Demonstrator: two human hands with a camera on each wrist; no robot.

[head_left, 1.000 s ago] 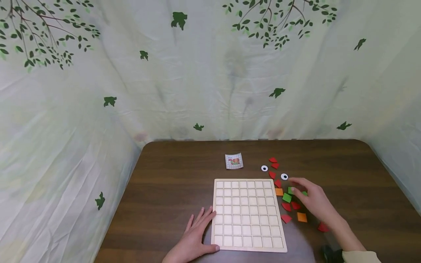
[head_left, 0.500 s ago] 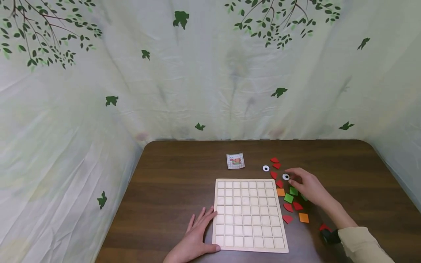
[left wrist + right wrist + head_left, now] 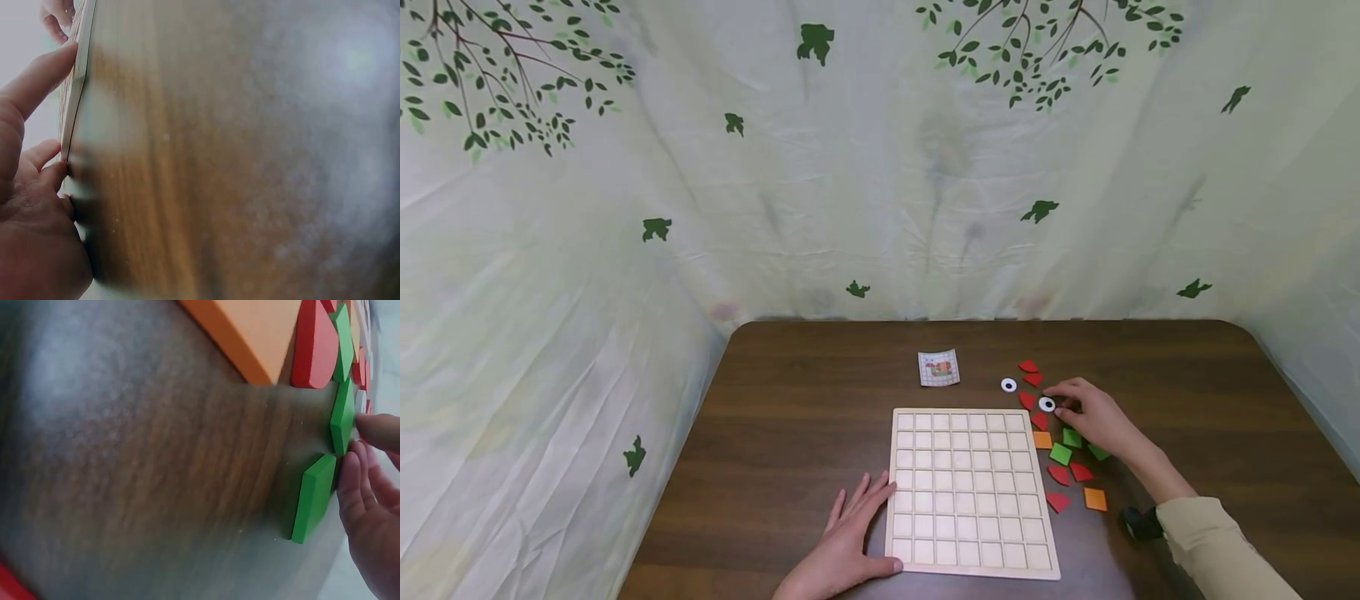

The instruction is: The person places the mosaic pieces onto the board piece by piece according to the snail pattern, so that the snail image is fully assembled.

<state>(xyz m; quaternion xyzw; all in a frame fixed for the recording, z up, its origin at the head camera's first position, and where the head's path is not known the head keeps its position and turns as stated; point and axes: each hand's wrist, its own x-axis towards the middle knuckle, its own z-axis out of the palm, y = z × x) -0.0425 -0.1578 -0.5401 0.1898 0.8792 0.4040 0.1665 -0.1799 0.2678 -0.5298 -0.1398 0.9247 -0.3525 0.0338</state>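
Note:
A pale wooden grid board (image 3: 976, 492) lies on the dark wooden table (image 3: 790, 417). My left hand (image 3: 859, 527) rests flat on the table, its straight fingers and thumb against the board's left edge (image 3: 76, 100). Right of the board, my right hand (image 3: 1057, 400) curls its index finger and thumb round a white eye disc (image 3: 1047, 405). A second eye disc (image 3: 1008, 385) lies a little farther back and left. Loose red (image 3: 1070, 473), green (image 3: 1061, 454) and orange (image 3: 1095, 499) pieces lie beside and under that hand; green squares (image 3: 315, 497) sit just below its fingertips (image 3: 350, 475).
A small pattern card (image 3: 938, 367) lies behind the board. More red pieces (image 3: 1028, 372) sit behind the discs. A leaf-printed cloth (image 3: 880, 167) hangs around the table on three sides. A small black object (image 3: 1138, 523) sits at my right wrist.
My right hand has moved back and left from the green squares to the nearer eye disc, which has shifted slightly left. The left hand has not moved.

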